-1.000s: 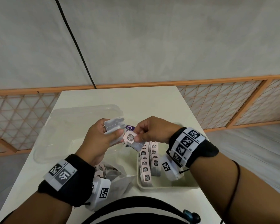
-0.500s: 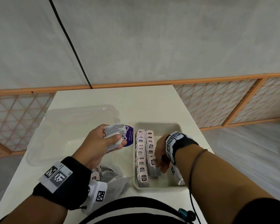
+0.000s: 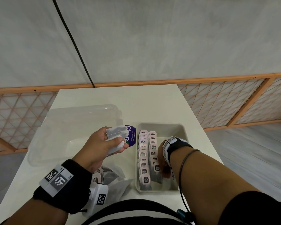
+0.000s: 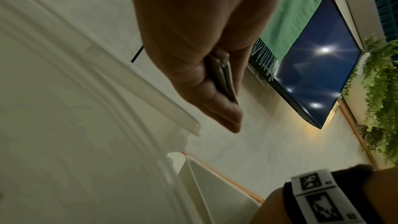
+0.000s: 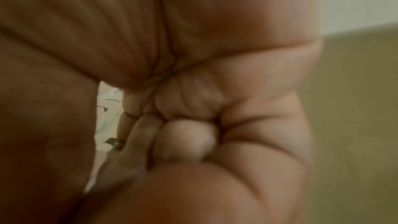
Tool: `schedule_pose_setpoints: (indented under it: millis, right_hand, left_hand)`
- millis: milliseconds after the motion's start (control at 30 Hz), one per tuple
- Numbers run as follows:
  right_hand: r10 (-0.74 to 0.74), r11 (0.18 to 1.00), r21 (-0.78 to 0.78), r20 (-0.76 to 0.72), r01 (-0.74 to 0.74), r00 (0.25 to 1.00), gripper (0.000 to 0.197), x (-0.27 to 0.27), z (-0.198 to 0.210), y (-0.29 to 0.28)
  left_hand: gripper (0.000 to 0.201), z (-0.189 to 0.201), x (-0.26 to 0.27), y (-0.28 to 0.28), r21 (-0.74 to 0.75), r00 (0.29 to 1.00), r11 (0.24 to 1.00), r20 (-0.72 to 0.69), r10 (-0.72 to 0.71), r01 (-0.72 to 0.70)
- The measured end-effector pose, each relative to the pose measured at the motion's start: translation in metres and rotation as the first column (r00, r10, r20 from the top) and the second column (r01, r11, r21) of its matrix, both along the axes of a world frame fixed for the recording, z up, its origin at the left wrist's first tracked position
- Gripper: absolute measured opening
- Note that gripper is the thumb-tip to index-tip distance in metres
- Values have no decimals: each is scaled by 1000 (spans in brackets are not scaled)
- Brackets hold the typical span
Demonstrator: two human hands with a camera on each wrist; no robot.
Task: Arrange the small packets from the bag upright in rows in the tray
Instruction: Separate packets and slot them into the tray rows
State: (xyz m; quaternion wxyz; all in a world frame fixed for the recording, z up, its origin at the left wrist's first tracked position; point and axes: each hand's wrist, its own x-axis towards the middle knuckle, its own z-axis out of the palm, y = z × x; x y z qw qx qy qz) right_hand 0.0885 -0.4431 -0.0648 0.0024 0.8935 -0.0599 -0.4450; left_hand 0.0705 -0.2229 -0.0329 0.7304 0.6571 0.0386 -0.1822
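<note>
A beige tray point(image 3: 162, 126) holds two rows of upright small packets point(image 3: 143, 153) with pink tags. My right hand point(image 3: 164, 168) reaches into the tray at the near end of the right row. Its curled fingers point(image 5: 183, 135) pinch a packet point(image 3: 156, 172) that stands on the tray floor. My left hand point(image 3: 102, 148) hovers left of the tray and grips a bundle of grey packets point(image 3: 116, 137), seen edge-on as packets point(image 4: 224, 77) in the left wrist view. The clear bag point(image 3: 115, 177) with more packets lies under my left wrist.
A clear plastic lid point(image 3: 75, 132) lies on the white table point(image 3: 120, 98) left of the tray. A purple round sticker point(image 3: 132, 135) sits between lid and tray. The right half of the tray holds no packets. A wooden lattice rail runs behind the table.
My right hand took a packet from the bundle in my left hand and carried it down into the tray, to the near end of the right row. My left hand stayed about where it was.
</note>
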Motion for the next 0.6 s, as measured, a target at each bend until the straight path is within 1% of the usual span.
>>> schedule_pose_setpoints:
  millis: [67,133,300,433,500,533,567,600]
  right_hand:
    - [77,996,-52,17,-76,997,51,2,2,-6]
    - [126,991,-45,47,-124,991,53,2,0,-7]
    - [69,997,-39,58,-66,996,49,0,-1,-3]
    - [35,999,35,82,-38,996,32,0,0,-1]
    - [55,998,21,130,-58,990,28,6,2,-6]
    - [45,999,17,149,-48,988,23,9,8,-8]
    - [31,999,19,175,-34,984,13,13,15,-11]
    - [23,999,24,219,-29,976,13,14,23,-16]
  left_hand:
    - [17,-1,0,0,4,1000,1000,0,0,0]
    - [16,-2,1,0,12,1000,1000,1,3,-3]
    - [16,-3,0,-1,22,1000,1000,1,5,-5]
    - [17,-3,0,-1,29,1000,999,-16,-25,25]
    - [18,-3,0,-2,20,997,998,-45,-57,58]
    - [19,-3,-1,-3,15,996,997,-56,-73,74]
    - [20,-3,-1,-4,13,994,996,-63,-88,89]
    - [21,-3,-1,-5,14,993,995,-69,-97,99]
